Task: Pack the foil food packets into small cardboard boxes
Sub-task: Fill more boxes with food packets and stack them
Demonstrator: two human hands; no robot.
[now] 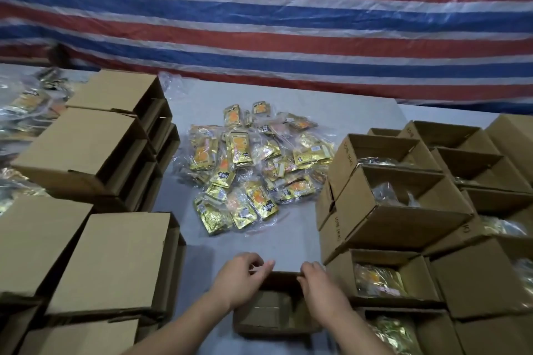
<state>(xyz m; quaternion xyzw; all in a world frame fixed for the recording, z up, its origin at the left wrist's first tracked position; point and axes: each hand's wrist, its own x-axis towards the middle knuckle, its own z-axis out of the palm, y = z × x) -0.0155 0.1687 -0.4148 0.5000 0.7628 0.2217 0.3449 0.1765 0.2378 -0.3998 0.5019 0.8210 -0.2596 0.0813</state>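
Both my left hand [239, 279] and right hand [320, 285] are gripping the box [274, 314] rim at bottom center, steadying it to take packets [251, 170].

Your open box [275, 317] is plain brown corrugated cardboard, matt and slightly fibrous, and so are the stacked empty boxes [95, 147] on your left and the filled boxes [403, 202] on your right. The packets [251, 170] ahead of you are shiny gold foil with printed orange panels, bundled in clear, crinkled plastic bags that catch the light (the gloss blurs the print). You work on a table cover [288, 245] that looks like smooth, matt grey sheet. Behind it hangs a woven plastic tarpaulin [259, 23], striped red, blue and white, with a creased, faintly glossy surface.
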